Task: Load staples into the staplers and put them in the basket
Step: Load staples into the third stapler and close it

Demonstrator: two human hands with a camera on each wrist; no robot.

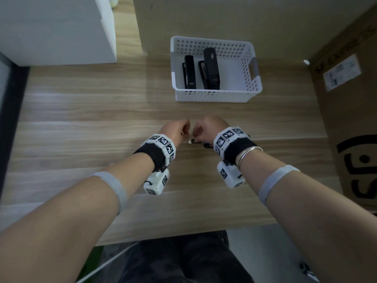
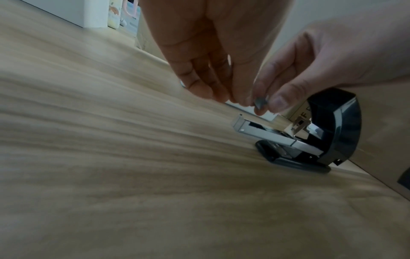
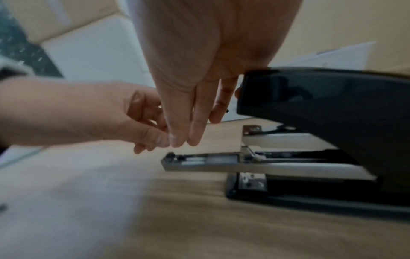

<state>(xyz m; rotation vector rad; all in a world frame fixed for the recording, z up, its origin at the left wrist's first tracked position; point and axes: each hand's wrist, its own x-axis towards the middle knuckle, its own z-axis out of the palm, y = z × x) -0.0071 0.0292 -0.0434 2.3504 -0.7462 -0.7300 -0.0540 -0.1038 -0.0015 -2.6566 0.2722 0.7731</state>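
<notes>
Just above the wooden table, my left hand (image 1: 184,128) and right hand (image 1: 199,130) meet fingertip to fingertip. Between them is a short grey staple strip (image 2: 260,103), pinched by my right thumb and forefinger, with my left fingertips (image 2: 238,101) on its other end. A black stapler (image 3: 321,105) sits under them with its lid raised. Its metal magazine (image 3: 210,163) sticks out towards the left, directly below the strip. In the head view my right wrist hides most of this stapler (image 1: 207,145). Two black staplers (image 1: 189,72) (image 1: 212,68) lie in the white perforated basket (image 1: 214,96).
The basket stands at the back, beyond my hands. A large printed cardboard box (image 1: 350,119) lines the table's right side and a white block (image 1: 57,27) stands at the back left. Another cardboard wall (image 1: 224,15) rises behind the basket. The table's front edge (image 1: 183,233) is near my lap.
</notes>
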